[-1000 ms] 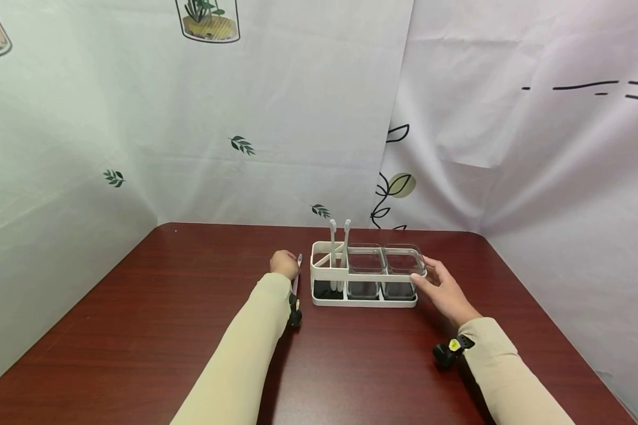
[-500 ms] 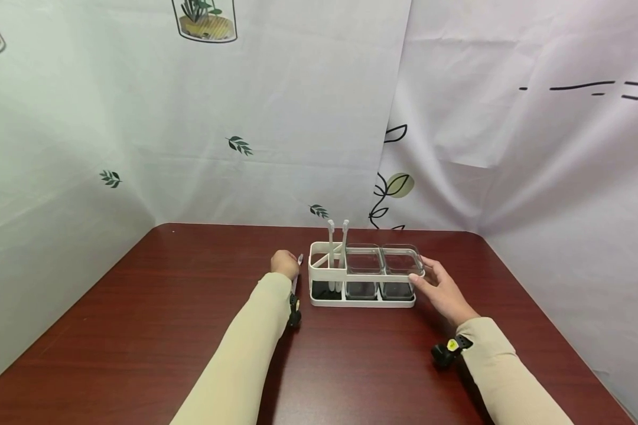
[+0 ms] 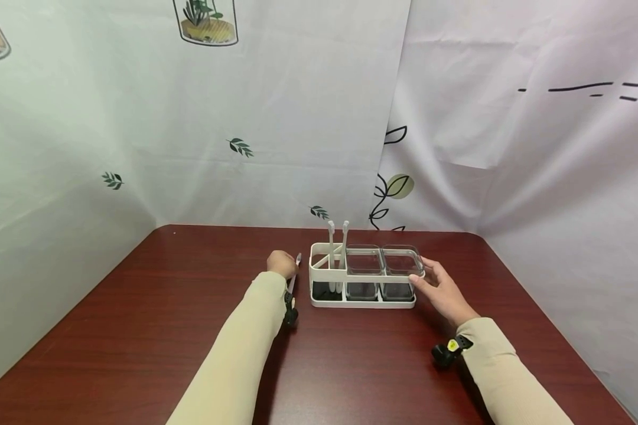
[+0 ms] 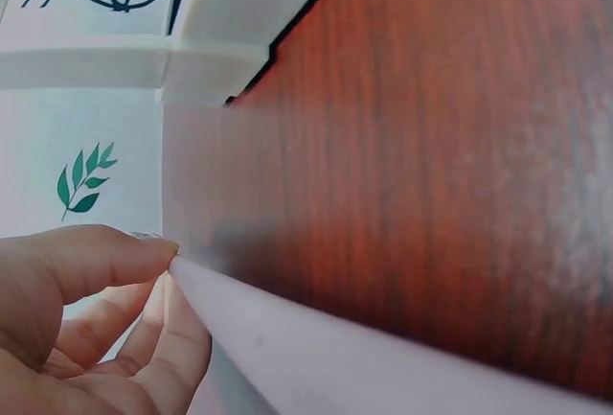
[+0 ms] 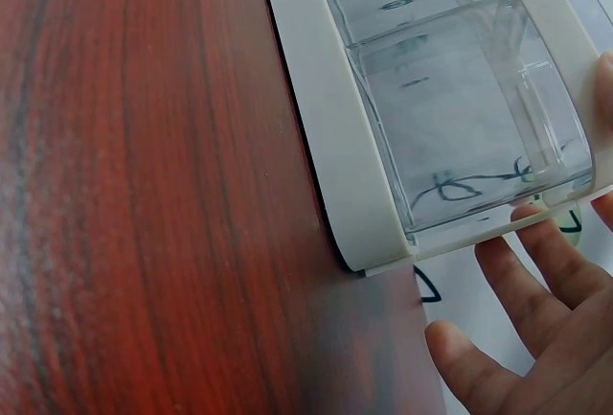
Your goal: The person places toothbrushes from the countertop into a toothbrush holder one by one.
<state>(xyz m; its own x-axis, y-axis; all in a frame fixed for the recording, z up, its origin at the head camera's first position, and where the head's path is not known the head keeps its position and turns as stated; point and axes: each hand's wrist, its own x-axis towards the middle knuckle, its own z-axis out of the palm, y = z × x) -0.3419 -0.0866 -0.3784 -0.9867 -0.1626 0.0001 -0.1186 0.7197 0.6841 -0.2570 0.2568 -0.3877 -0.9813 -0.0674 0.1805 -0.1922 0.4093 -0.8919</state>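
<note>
Beside the rack's left end, my left hand (image 3: 282, 264) pinches a pale toothbrush (image 3: 292, 282). The left wrist view shows its pale pink handle (image 4: 287, 324) between thumb and fingers; the brush stands apart from the rack. At the other end my right hand (image 3: 446, 292) grips the white toothbrush rack (image 3: 372, 278), thumb on the front rail and fingers around the end. Two white toothbrushes (image 3: 331, 243) stand upright in the left compartment. Two clear cups (image 3: 365, 260) fill the other two compartments; one clear cup (image 5: 460, 137) shows close up in the right wrist view.
The rack stands on a dark red wooden table (image 3: 138, 330), toward its far edge. White cloth (image 3: 298, 88) with printed leaves hangs behind and along both sides. Black devices are strapped to both wrists, such as the right wrist camera (image 3: 445, 355).
My left hand has shifted slightly left with the toothbrush, away from the rack. My right hand keeps its grip, and the rack stays in place.
</note>
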